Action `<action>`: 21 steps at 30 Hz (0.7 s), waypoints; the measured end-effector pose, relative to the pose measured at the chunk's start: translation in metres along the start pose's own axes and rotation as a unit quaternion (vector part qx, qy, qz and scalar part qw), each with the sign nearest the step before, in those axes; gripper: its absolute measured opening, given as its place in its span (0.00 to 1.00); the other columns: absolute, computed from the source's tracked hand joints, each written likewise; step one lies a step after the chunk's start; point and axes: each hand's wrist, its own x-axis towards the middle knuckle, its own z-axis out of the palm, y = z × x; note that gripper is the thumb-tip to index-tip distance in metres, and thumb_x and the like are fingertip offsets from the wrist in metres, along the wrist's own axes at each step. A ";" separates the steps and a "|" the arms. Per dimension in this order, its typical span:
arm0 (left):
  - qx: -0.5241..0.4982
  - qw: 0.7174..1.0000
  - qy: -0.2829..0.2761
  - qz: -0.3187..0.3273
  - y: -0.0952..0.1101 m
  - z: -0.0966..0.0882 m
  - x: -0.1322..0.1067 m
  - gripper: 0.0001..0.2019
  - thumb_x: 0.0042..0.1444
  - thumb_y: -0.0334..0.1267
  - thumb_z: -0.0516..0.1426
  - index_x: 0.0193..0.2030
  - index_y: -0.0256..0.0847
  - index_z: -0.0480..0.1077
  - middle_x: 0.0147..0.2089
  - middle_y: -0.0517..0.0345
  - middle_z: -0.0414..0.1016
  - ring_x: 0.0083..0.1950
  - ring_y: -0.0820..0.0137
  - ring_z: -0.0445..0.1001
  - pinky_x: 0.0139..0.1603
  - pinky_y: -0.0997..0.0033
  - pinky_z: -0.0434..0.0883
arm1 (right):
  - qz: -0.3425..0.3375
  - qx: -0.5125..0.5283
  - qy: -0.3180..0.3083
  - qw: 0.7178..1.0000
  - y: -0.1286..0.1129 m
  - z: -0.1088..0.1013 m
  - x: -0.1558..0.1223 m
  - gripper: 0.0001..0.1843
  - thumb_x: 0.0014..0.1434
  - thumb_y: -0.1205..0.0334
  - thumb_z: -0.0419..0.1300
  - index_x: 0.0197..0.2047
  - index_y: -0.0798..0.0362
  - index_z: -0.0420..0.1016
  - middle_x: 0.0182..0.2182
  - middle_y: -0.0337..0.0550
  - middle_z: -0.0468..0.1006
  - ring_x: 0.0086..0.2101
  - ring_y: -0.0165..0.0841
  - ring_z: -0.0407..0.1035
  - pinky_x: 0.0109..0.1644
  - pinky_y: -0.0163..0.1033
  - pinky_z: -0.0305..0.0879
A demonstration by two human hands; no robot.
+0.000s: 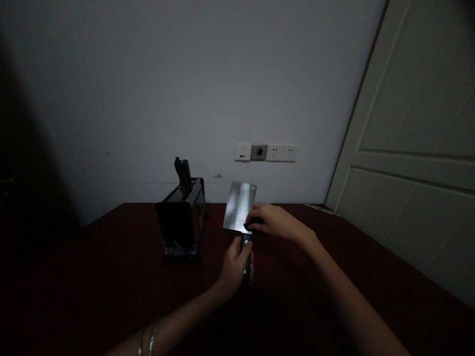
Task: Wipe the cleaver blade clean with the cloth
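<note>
A cleaver point(239, 205) with a broad shiny blade and a black riveted handle is held up over the dark red table. My left hand point(233, 267) is wrapped round its handle, thumb along the near face. The blade points away from me, with a small hole near its far right corner. My right hand point(269, 222) is closed at the blade's right edge, close to the handle. A small dark piece shows at its fingertips, touching or just in front of the blade; I cannot make out what it is.
Left of the cleaver, a knife block point(180, 217) with dark panels stands on the table point(122, 282), black handles point(183, 174) rising from its top. Wall sockets point(274, 153) sit behind. A pale panelled door point(415, 173) borders the right side. A flat strip point(321, 209) lies at the back right.
</note>
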 end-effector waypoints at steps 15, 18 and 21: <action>0.062 0.997 0.023 0.027 -0.011 -0.003 0.000 0.15 0.52 0.51 0.51 0.31 0.41 0.54 0.20 0.71 0.58 0.10 0.82 0.56 0.08 0.83 0.54 | -0.023 -0.022 -0.032 0.999 -0.008 0.002 0.002 0.06 0.52 0.65 0.58 0.35 0.51 0.75 0.35 0.43 0.74 0.35 0.33 0.67 0.34 0.35 0.57; 0.064 0.997 0.026 0.028 -0.011 -0.001 -0.001 0.15 0.52 0.50 0.52 0.31 0.41 0.55 0.20 0.72 0.57 0.10 0.83 0.56 0.08 0.83 0.53 | -0.034 -0.014 -0.030 0.999 -0.009 0.004 0.004 0.06 0.53 0.65 0.57 0.35 0.51 0.75 0.35 0.43 0.74 0.34 0.33 0.67 0.34 0.36 0.57; 0.049 0.998 0.028 0.022 -0.008 -0.001 -0.001 0.16 0.51 0.51 0.52 0.31 0.41 0.55 0.20 0.72 0.58 0.10 0.83 0.56 0.08 0.83 0.53 | -0.033 0.009 -0.027 0.999 -0.005 0.004 0.005 0.06 0.53 0.65 0.58 0.35 0.50 0.75 0.35 0.42 0.74 0.35 0.32 0.67 0.36 0.35 0.58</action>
